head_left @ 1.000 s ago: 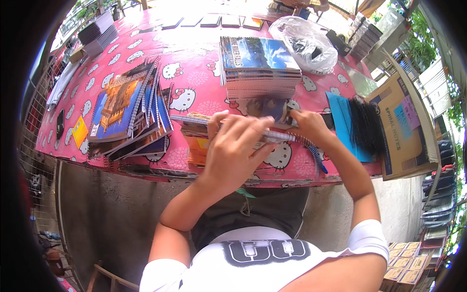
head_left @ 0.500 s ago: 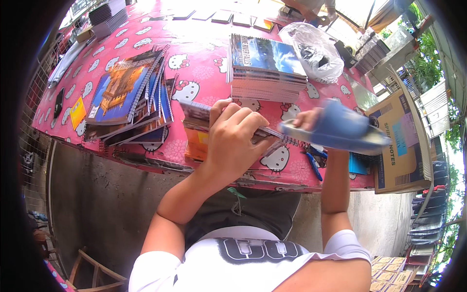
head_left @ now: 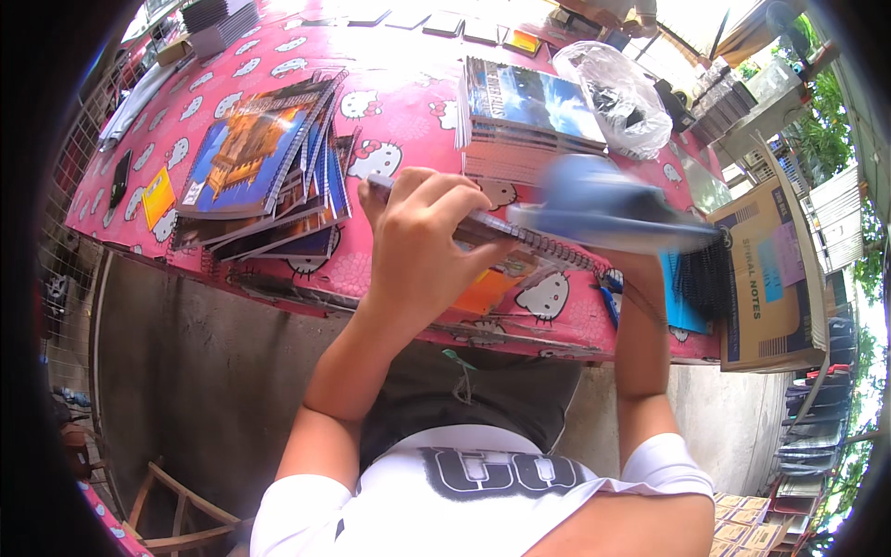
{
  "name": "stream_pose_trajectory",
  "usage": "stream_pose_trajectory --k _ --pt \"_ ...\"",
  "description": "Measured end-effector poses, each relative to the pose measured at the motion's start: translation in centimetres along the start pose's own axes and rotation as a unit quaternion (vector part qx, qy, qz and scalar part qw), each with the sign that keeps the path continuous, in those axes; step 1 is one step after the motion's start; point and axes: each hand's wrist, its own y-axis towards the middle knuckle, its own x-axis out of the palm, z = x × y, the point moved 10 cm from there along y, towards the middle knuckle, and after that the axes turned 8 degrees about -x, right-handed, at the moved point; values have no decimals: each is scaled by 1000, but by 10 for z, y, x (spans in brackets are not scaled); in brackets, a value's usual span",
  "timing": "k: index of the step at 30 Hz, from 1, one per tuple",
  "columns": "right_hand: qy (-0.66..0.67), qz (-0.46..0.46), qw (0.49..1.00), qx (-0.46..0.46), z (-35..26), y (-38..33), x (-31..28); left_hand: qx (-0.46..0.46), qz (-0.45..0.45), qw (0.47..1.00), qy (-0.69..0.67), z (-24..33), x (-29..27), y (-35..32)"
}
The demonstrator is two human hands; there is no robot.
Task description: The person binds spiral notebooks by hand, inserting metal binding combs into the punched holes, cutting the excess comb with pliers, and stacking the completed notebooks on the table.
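Observation:
My left hand (head_left: pixel 419 232) is closed around a spiral notebook (head_left: pixel 483 223), held on edge above the near side of the table. A dark wire coil (head_left: pixel 566 252) runs along its upper edge and trails past its right end. My right hand (head_left: pixel 633 266) grips a blue slide sandal (head_left: pixel 608 206), smeared by motion, just above and right of the coil. The sandal hides most of that hand's fingers; whether it touches the coil I cannot tell. Below the notebook shows an orange printed cover (head_left: pixel 487 290). Partly behind my right forearm lie blue-handled pliers (head_left: pixel 610 302).
Left is a fanned pile of spiral notebooks (head_left: pixel 251 153), with a yellow card (head_left: pixel 159 198) and black phone (head_left: pixel 119 178) beyond. Ahead stand stacked unbound books (head_left: pixel 534 102) and a clear plastic bag (head_left: pixel 620 97). A cardboard box (head_left: pixel 775 269) and dark coils (head_left: pixel 703 283) sit right.
The sandal has swung up and to the left, over the coil edge. My left hand and the notebook have shifted slightly left. The whole view has turned a little.

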Motion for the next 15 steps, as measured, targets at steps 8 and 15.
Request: stream_pose_trajectory --k 8,15 --pt "43 19 984 172 39 -2 12 14 67 997 38 -3 -25 -1" --pt "-96 -15 980 175 36 23 23 -28 117 992 -31 -30 -38 -2"
